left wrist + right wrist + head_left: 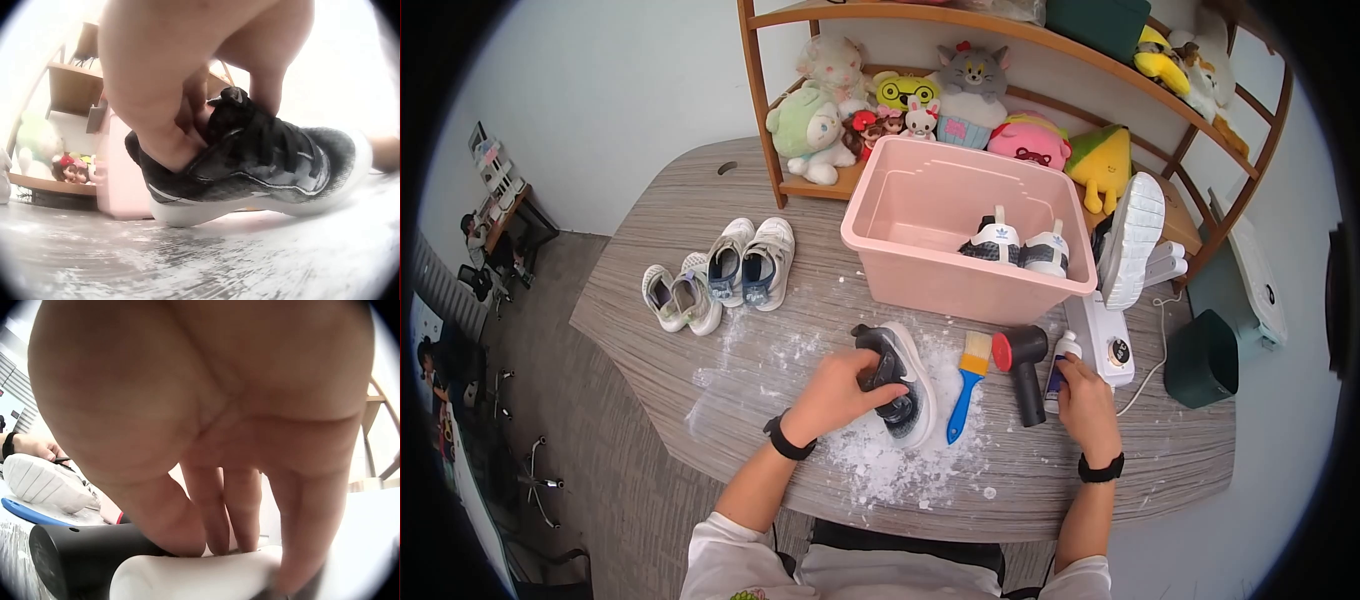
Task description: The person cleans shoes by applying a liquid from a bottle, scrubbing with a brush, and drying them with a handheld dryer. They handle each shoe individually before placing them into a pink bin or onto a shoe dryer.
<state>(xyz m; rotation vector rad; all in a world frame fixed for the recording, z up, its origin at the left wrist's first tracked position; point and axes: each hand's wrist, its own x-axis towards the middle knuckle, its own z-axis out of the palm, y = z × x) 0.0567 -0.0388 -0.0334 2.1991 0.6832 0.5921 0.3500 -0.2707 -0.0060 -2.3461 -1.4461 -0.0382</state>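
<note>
My left hand (832, 395) holds a black sneaker (888, 355) with a white sole, fingers in its opening and thumb at the tongue. In the left wrist view the laced sneaker (262, 165) stands sole down on the powdery tabletop. My right hand (1090, 410) grips a white bottle (1067, 346) with a dark label, lying beside a black hair dryer (1027, 372). Seen from the right wrist, thumb and fingers straddle the bottle (181, 578). Between sneaker and dryer lies a blue-handled paintbrush (966, 390).
White powder (890, 465) is scattered over the table. Behind stands a pink bin (960, 285) with a pair of sneakers inside. Two pairs of shoes (725, 265) sit at left. A white shoe (1133, 240) is propped on a white device (1105, 335) at right, with a cord alongside.
</note>
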